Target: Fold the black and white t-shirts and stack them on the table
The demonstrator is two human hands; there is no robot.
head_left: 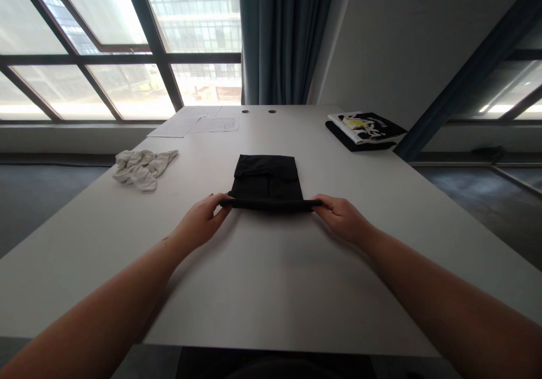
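Observation:
A black folded garment [266,186] lies in the middle of the white table [271,288]. Its near edge is gathered into a thick fold that is a little wider than the rest. My left hand [206,218] pinches the left end of that fold between thumb and fingers. At the fold's right end, my right hand [339,214] grips in the same way. The garment's far part lies flat, with a seam down the middle and a layer folded over at the top. Its exact kind cannot be made out.
Crumpled white cloth [144,167] lies to the left. Papers [215,124] are spread at the far left. A stack of folded clothes [366,127], black and white with printing, sits at the back right. Behind the table hang blue curtains [283,40] beside windows.

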